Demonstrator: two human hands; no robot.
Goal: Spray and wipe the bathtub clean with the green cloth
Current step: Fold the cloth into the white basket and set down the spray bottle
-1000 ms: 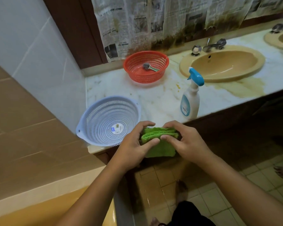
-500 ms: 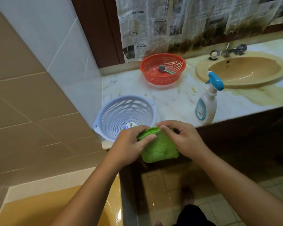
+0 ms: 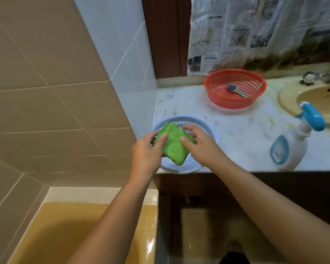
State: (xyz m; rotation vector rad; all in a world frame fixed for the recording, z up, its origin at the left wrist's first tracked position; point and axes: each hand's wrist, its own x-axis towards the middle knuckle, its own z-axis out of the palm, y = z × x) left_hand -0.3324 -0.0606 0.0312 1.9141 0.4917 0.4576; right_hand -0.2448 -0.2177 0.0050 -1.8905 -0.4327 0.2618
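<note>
A folded green cloth is held between both hands just above the pale blue colander at the counter's near left corner. My left hand grips its left edge with the thumb on top. My right hand pinches the right side, thumb in front and fingers behind. A white spray bottle with a blue trigger stands upright near the counter's front edge, to the right of my hands. The yellow bathtub lies below left, under my left forearm.
A red basket holding a small brush sits at the back of the marble counter. A yellow sink with taps is at the right. Tiled walls rise at left, and newspaper covers the mirror.
Both hands have carried the cloth up and forward from in front of the counter edge to over the blue colander. The view has swung left, showing more of the bathtub.
</note>
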